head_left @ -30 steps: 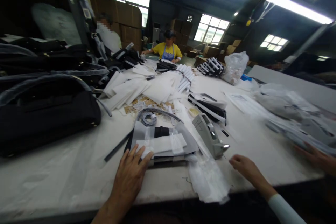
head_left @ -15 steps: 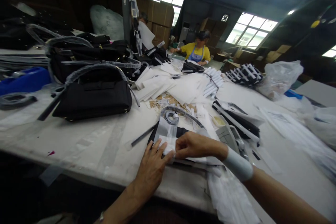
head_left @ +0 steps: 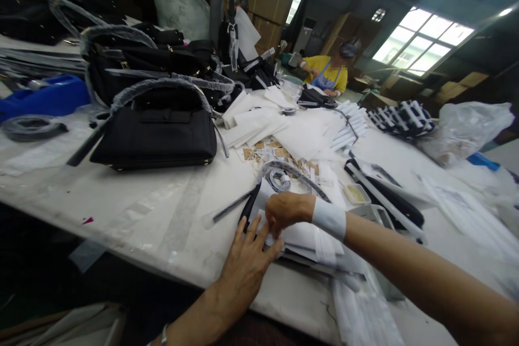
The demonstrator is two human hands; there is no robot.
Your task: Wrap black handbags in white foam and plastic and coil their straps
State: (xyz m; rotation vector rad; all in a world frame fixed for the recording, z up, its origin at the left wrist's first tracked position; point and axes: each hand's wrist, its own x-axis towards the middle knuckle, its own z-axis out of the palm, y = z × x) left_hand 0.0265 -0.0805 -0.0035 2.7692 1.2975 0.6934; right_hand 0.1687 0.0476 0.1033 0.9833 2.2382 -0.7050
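Observation:
Before me a black handbag (head_left: 246,211) lies flat, partly covered by white wrapping paper (head_left: 310,238). A coiled, plastic-wrapped strap (head_left: 277,179) rests beyond it, inside the curve of the bag's wrapped handle (head_left: 310,174). My left hand (head_left: 250,259) presses on the paper's near left part, its fingers spread and flat. Just above those fingertips, my right hand (head_left: 288,210) is closed, with a white band round its wrist. Its fingertips are curled down at the paper; whatever they pinch is hidden.
A finished-looking black handbag (head_left: 162,138) stands on the left, more bags behind it. White paper sheets (head_left: 259,124) and tags spread across the middle. At right lie a small dish (head_left: 357,193) and another black bag (head_left: 385,200). A co-worker in yellow (head_left: 324,73) sits opposite.
My right hand has shifted left across the paper, over my left fingertips, and the clear strip seen there is now covered. My left hand stays spread on the bag. The view has turned slightly.

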